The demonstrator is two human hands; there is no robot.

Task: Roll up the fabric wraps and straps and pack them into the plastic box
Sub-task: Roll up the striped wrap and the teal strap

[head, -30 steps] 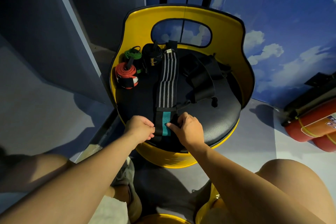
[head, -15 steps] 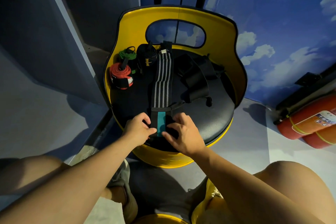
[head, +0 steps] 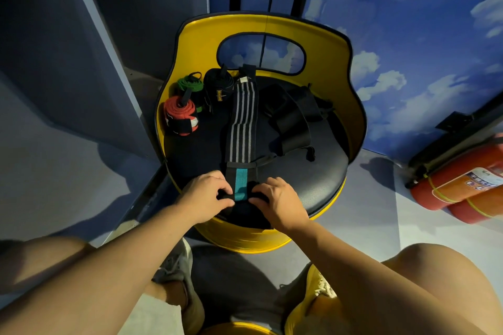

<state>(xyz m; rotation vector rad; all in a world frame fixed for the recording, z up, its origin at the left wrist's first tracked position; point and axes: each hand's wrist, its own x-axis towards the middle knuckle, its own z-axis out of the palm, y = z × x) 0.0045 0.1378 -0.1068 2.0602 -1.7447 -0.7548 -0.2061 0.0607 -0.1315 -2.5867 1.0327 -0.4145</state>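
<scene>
Left hand (head: 203, 193) and right hand (head: 278, 202) pinch near end of striped wrap (head: 242, 122); first fold now turned over. Rolling begun; box unseen.

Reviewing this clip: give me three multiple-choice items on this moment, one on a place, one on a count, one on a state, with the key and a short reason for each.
1. Where does the red roll sit on the seat?
A. at its left side, by the green roll
B. at its right edge
C. on the floor

2. How many finished rolls stand at the seat's left and back?
A. one
B. three
C. five

3. In what state is the striped wrap?
A. fully rolled
B. mostly flat, its near end being rolled
C. hanging off the backrest

Key: 1 A, the red roll stands just in front of the green one. 2 B, red, green and black roll. 3 B, left hand and right hand pinch the near end while the stripes lie stretched out.
</scene>
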